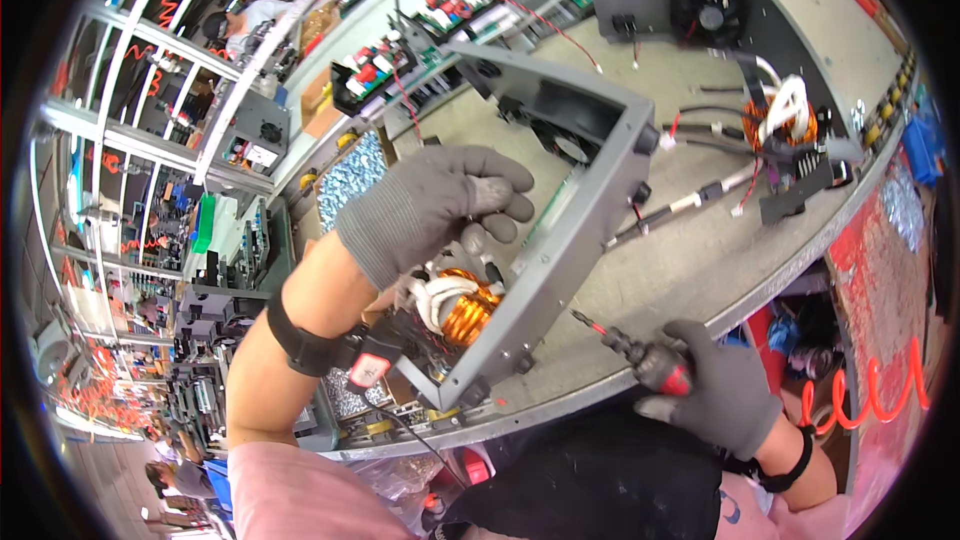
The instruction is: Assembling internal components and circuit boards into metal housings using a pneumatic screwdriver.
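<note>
My left hand (450, 202), in a grey glove, is over a grey metal chassis (560, 250) tilted on the bench. Its fingers are curled in; whatever they may hold is hidden. Inside the chassis, below that hand, sit a copper-wound coil (468, 312) with thick white leads and a black fan (560, 140). My right hand (728, 390), gloved too, grips a red and black power screwdriver (655, 362) near the bench's front edge. Its bit points up and left toward the chassis, apart from it.
On the right stands a second grey chassis (640, 0) with a fan (708, 12), a coil (785, 115) and loose cables. Circuit boards (372, 70) line the back. A box of small silvery parts (350, 180) stands left. A red coiled hose (870, 395) hangs at the right.
</note>
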`<state>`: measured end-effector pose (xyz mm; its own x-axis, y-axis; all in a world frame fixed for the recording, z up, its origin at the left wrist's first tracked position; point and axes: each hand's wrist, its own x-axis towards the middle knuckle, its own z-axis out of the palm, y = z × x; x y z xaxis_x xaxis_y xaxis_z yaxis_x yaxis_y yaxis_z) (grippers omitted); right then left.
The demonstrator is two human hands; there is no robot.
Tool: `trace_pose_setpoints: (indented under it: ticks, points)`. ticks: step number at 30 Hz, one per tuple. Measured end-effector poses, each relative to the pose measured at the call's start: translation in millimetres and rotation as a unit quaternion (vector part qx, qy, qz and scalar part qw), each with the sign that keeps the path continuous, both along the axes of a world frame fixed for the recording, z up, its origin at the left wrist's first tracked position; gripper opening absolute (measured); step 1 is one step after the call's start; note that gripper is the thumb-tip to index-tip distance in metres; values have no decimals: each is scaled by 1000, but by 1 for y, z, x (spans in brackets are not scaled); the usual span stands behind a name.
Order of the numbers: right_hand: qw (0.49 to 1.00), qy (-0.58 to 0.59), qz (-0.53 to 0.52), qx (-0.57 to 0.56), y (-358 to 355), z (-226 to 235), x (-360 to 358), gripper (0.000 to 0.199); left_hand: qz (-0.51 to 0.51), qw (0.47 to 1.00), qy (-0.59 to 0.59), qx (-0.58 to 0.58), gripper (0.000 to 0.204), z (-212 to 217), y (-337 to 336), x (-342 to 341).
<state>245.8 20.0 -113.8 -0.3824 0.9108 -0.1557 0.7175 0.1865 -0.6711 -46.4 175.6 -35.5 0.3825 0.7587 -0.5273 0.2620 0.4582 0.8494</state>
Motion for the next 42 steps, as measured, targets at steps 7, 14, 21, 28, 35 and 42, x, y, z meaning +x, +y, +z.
trace_pose_setpoints:
  ticks: [7, 14, 21, 28, 35, 42]
  points:
    - [986, 148, -31, 65, 24, 36, -14, 63, 85, 993, -66, 53, 32, 19, -21, 7]
    - [987, 121, 9, 101, 43, 60, -43, 62, 147, 978, -127, 75, 28, 22, -40, 2]
    - [985, 117, 42, 116, 50, 61, -59, 63, 179, 968, -66, 164, 22, 13, -48, -16]
    - [987, 92, 48, 119, 52, 67, -67, 64, 183, 967, -67, 165, 22, 20, -50, -11]
    - [989, 76, 49, 119, 51, 73, -69, 63, 212, 959, -57, 178, 28, 22, -54, -5]
    - [989, 78, 29, 119, 51, 74, -69, 60, 226, 949, -39, 215, 25, 29, -60, 2]
